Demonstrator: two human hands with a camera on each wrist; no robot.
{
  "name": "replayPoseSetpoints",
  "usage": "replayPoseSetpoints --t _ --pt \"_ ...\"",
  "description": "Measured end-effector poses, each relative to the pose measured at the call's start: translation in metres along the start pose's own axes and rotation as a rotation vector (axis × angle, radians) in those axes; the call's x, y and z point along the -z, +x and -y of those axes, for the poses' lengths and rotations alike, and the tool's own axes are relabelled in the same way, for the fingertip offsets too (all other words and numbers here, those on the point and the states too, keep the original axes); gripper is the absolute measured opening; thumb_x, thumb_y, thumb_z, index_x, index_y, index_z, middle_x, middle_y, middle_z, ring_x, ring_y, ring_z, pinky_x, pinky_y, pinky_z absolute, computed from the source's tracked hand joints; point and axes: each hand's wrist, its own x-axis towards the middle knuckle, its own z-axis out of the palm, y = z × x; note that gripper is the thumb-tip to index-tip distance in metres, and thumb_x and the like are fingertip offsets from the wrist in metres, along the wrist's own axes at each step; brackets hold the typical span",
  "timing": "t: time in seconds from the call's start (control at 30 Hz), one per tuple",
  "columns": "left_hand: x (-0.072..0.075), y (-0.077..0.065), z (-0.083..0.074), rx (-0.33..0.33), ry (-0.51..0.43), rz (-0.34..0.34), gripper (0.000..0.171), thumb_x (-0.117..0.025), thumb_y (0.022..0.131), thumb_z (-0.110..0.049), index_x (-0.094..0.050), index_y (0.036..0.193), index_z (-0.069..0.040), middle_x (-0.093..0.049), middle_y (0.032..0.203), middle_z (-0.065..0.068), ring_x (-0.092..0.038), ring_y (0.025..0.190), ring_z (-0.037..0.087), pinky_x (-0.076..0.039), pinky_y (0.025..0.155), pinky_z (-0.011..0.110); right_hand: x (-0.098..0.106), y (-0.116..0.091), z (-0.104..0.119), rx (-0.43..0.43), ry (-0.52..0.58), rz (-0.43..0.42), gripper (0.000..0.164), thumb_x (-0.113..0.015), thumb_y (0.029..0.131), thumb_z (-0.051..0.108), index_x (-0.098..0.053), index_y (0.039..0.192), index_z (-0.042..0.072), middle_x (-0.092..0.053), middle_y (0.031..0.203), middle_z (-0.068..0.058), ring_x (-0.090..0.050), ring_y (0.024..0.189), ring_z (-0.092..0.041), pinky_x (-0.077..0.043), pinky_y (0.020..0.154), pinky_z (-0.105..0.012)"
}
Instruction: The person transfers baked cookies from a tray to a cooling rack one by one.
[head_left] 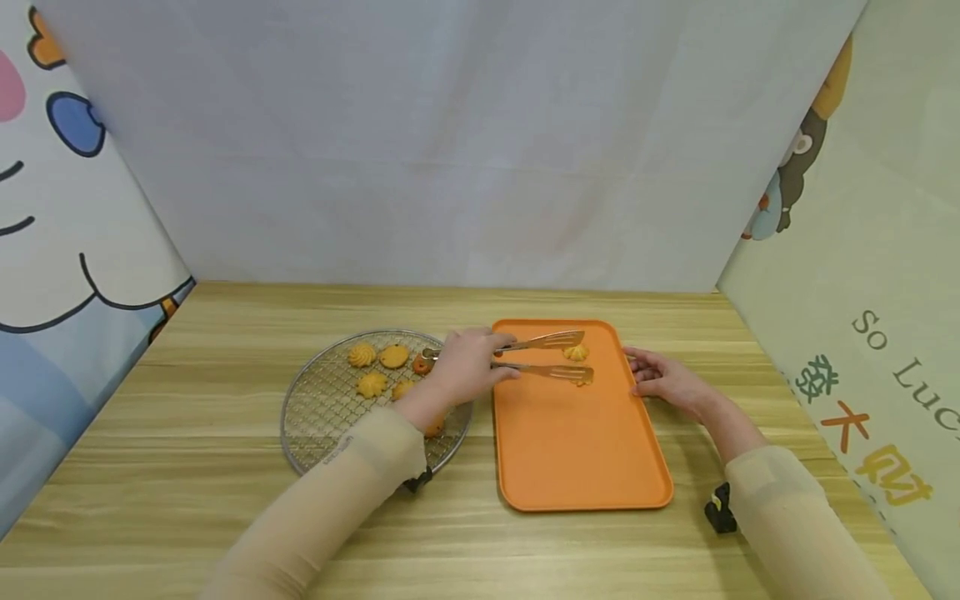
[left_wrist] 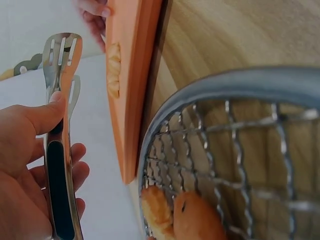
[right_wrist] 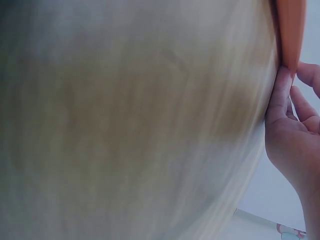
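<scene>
My left hand (head_left: 467,365) grips metal serving tongs (left_wrist: 60,185) with slotted ends and dark handle inlays. The tongs' two arms are spread apart over the far part of an orange tray (head_left: 581,450). Beneath their tips lies a yellow piped cookie (head_left: 576,353), with another partly hidden by the nearer tip. My right hand (head_left: 670,382) holds the tray's right rim between thumb and fingers, as the right wrist view shows. Left of the tray, under my left forearm, is a round wire rack (head_left: 318,421) bearing several cookies (head_left: 371,384), some covered by the arm.
All of it stands on a wood-grain table (head_left: 187,467). A pale curtain (head_left: 480,167) closes off the back, with printed panels at left and right. The rack's metal rim lies a short gap from the tray's left edge. A black strap piece (head_left: 721,508) shows at my right wrist.
</scene>
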Motion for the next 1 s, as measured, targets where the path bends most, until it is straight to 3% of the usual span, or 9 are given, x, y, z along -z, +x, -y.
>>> replayPoseSetpoints --t 0.33,0.47,0.73,1.0 --pt "-0.018 0.012 -0.005 0.032 0.057 0.074 0.052 -0.069 0.082 -0.047 -0.061 0.126 -0.022 -0.068 0.099 -0.002 -0.06 0.091 0.019 -0.041 0.085 0.048 0.001 -0.002 0.001 0.005 0.011 0.009 0.077 -0.061 0.088 0.003 -0.015 0.15 -0.001 -0.035 0.131 -0.025 -0.044 0.101 -0.015 -0.045 0.079 -0.018" --pt "-0.02 0.015 -0.008 0.055 0.066 0.098 0.051 -0.069 0.081 -0.048 -0.062 0.126 -0.024 -0.067 0.098 -0.002 -0.06 0.093 0.02 -0.04 0.089 0.051 0.001 0.0 -0.001 0.005 -0.001 0.006 0.076 -0.061 0.089 0.003 -0.016 0.15 -0.001 -0.035 0.131 -0.024 -0.044 0.101 -0.014 -0.045 0.079 -0.018" --pt "-0.026 0.024 -0.006 0.078 0.07 0.127 0.054 -0.068 0.081 -0.049 -0.06 0.129 -0.025 -0.069 0.103 -0.004 -0.061 0.093 0.018 -0.039 0.084 0.044 0.0 0.0 -0.002 0.008 0.015 0.006 0.076 -0.061 0.088 0.002 -0.016 0.15 0.0 -0.035 0.131 -0.024 -0.044 0.101 -0.014 -0.045 0.079 -0.018" --pt "-0.028 0.029 -0.006 0.084 0.04 0.153 0.054 -0.068 0.081 -0.048 -0.059 0.129 -0.025 -0.07 0.098 -0.006 -0.06 0.086 0.015 -0.038 0.085 0.043 -0.001 0.001 -0.002 0.013 0.016 0.003 0.076 -0.061 0.088 0.002 -0.016 0.15 -0.001 -0.035 0.132 -0.026 -0.045 0.101 -0.015 -0.046 0.078 -0.018"
